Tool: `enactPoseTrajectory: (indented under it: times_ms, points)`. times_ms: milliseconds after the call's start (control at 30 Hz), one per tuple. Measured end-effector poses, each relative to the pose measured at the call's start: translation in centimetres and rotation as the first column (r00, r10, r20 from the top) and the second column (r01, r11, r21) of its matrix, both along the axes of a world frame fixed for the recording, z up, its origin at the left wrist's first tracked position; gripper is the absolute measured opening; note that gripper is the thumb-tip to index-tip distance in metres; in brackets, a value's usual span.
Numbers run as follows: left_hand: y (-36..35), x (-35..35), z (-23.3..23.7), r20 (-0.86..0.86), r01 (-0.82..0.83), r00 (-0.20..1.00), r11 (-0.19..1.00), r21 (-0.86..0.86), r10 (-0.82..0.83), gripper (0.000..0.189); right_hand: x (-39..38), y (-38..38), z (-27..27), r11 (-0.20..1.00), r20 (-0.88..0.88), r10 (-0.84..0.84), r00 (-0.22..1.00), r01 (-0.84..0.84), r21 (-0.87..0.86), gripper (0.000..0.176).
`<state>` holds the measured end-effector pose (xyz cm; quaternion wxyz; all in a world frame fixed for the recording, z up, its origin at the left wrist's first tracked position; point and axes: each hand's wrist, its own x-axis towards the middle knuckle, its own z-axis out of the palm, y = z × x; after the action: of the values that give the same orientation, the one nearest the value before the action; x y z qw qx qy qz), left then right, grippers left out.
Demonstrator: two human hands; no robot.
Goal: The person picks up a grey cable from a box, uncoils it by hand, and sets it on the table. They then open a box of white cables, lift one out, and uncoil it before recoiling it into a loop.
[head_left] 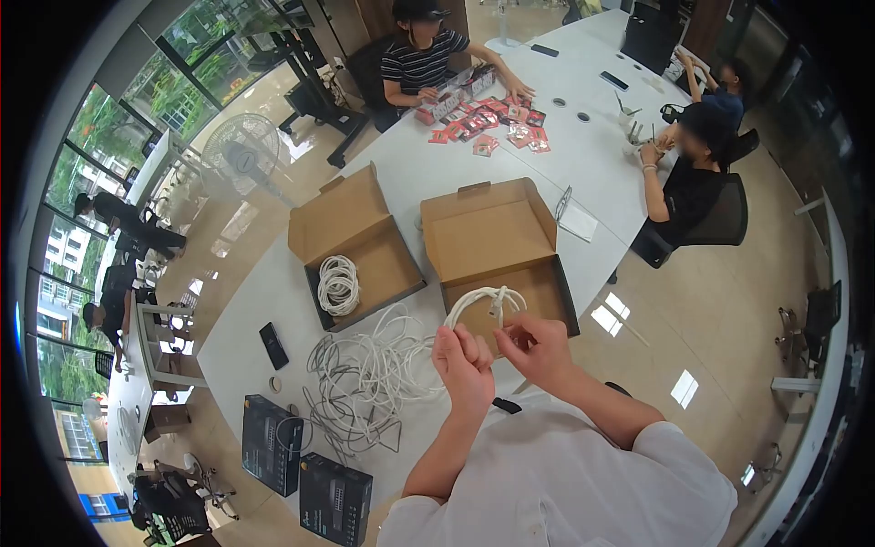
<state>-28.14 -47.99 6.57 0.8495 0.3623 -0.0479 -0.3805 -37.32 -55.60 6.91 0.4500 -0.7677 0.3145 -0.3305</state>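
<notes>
A long, smooth white table [583, 137] runs from near to far through an office with tall glass windows on the left and a glossy tan floor. A white pedestal fan [241, 150] stands on the far left.

Both hands are raised over the near end of the table, holding a white cable coil [483, 296], a thin round cord bent into a loose oval loop. The left hand [465, 365] has its fingers curled shut around the loop's near left side. The right hand [542, 351] pinches the near right strands between thumb and fingertips. The coil hangs just above the right cardboard box [497, 237], a flat brown carton with its lid standing open.

To the left sits a second open cardboard box [365, 246] of the same kind, with 1 neatly wound cable bundle [338, 284] inside. A loose tangle of white cables [365, 374] sprawls on the table near both boxes. Left of it lies a black phone [273, 345], and 2 dark rectangular cartons [271, 444] stand at the near left edge.

At the far end, red packets [492, 123] are scattered in front of seated people.
</notes>
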Motion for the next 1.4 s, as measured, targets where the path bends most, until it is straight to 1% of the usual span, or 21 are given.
enactPoseTrajectory:
  times_ms: [167, 300, 400, 500, 600, 700, 767, 800, 900, 967, 1000, 1033, 1067, 1100, 1133, 1167, 1233, 1267, 1300, 1367, 1400]
  points:
    - [0.2, -1.6, 0.2, 0.126, 0.002, 0.992, 0.996, -0.085, 0.009, 0.039, -0.5, 0.0, 0.4, 1.0, -0.004, 0.013, 1.0, -0.013, 0.005, 0.012]
    - [0.7, -2.1, 0.8, 0.165, -0.028, 0.985, 0.992, -0.119, 0.047, 0.04, -0.8, 0.6, 0.3, 0.994, 0.021, 0.017, 1.0, -0.014, -0.106, 0.015]
    - [1.5, -1.7, 0.5, 0.14, -0.083, 0.985, 0.984, -0.155, 0.105, 0.04, -0.4, 1.2, 0.5, 0.982, 0.054, 0.042, 0.998, -0.031, -0.187, 0.017]
    - [2.1, -1.2, 0.4, 0.161, -0.166, 0.97, 0.98, -0.113, 0.183, 0.039, -0.3, 1.9, 1.2, 0.973, 0.07, 0.064, 0.995, -0.047, -0.227, 0.016]
    - [2.5, -1.0, 0.0, 0.237, -0.253, 0.935, 0.965, -0.075, 0.264, 0.038, -0.5, 3.0, 2.3, 0.969, 0.073, 0.079, 0.994, -0.059, -0.239, 0.015]
    - [2.7, -0.9, -0.9, 0.374, -0.319, 0.88, 0.948, 0.008, 0.293, 0.037, -0.8, 4.0, 2.8, 0.974, 0.136, 0.114, 0.984, -0.084, -0.21, 0.014]
    - [2.7, -0.4, -1.2, 0.372, -0.222, 0.913, 0.97, 0.099, 0.171, 0.036, -1.0, 4.3, 3.5, 0.976, 0.216, 0.118, 0.969, -0.073, -0.203, 0.013]
    - [2.9, -0.2, -1.4, 0.364, -0.17, 0.926, 0.974, 0.15, 0.105, 0.036, -1.4, 4.3, 4.0, 0.971, 0.223, 0.132, 0.966, -0.081, -0.226, 0.011]
    - [3.6, 0.2, -2.3, 0.358, 0.076, 0.918, 0.961, 0.265, -0.171, 0.043, -1.9, 2.8, 5.0, 0.949, 0.26, 0.165, 0.951, -0.081, -0.305, 0.005]
    - [3.5, -0.3, -2.3, 0.119, 0.242, 0.96, 0.966, 0.088, -0.252, 0.045, -2.0, 2.0, 5.1, 0.933, 0.309, 0.184, 0.933, -0.067, -0.355, 0.01]
    - [3.4, -0.5, -2.2, 0.003, 0.302, 0.953, 0.953, -0.015, -0.302, 0.047, -2.2, 1.8, 5.2, 0.952, 0.322, 0.211, 0.923, -0.12, -0.281, 0.014]
    - [3.4, -0.6, -1.9, -0.144, 0.309, 0.936, 0.946, -0.101, -0.322, 0.049, -2.4, 1.6, 5.2, 0.962, 0.338, 0.24, 0.91, -0.176, -0.208, 0.018]
    - [3.5, -0.6, -1.4, -0.283, 0.301, 0.895, 0.935, -0.187, -0.345, 0.05, -2.5, 1.3, 5.3, 0.962, 0.359, 0.27, 0.894, -0.235, -0.138, 0.023]
    - [3.3, -0.3, -1.0, -0.407, 0.28, 0.833, 0.921, -0.272, -0.374, 0.052, -2.6, 1.1, 4.9, 0.951, 0.391, 0.299, 0.87, -0.307, -0.042, 0.024]
    - [3.2, 0.2, -2.0, -0.431, 0.241, 0.796, 0.875, -0.419, -0.425, 0.04, -2.8, 0.9, 4.2, 0.923, 0.426, 0.327, 0.844, -0.381, 0.046, 0.026]
    - [3.1, 0.8, -2.7, -0.479, 0.183, 0.789, 0.891, -0.416, -0.386, 0.035, -2.9, 0.8, 3.8, 0.881, 0.461, 0.35, 0.816, -0.454, 0.134, 0.028]
    - [3.4, 2.1, -2.5, -0.583, 0.069, 0.753, 0.918, -0.391, -0.304, 0.025, -3.0, 0.6, 3.9, 0.797, 0.434, 0.433, 0.79, -0.56, 0.225, 0.031]
    - [3.9, 3.2, -3.5, -0.556, 0.065, 0.722, 0.84, -0.539, -0.413, 0.019, -3.2, 0.8, 3.8, 0.746, 0.421, 0.469, 0.776, -0.603, 0.281, 0.033]
    - [4.3, 3.9, -4.4, -0.561, 0.027, 0.743, 0.855, -0.519, -0.364, 0.022, -3.2, 0.8, 4.0, 0.756, 0.347, 0.523, 0.779, -0.611, 0.234, 0.033]
    - [4.7, 5.2, -5.2, -0.479, 0.048, 0.781, 0.803, -0.594, -0.402, 0.026, -3.0, 0.3, 4.4, 0.756, 0.186, 0.612, 0.769, -0.638, 0.146, 0.034]
    - [5.0, 5.0, -4.4, -0.451, 0.052, 0.828, 0.847, -0.529, -0.333, 0.03, -3.0, 0.8, 4.2, 0.779, 0.2, 0.567, 0.799, -0.599, 0.188, 0.034]
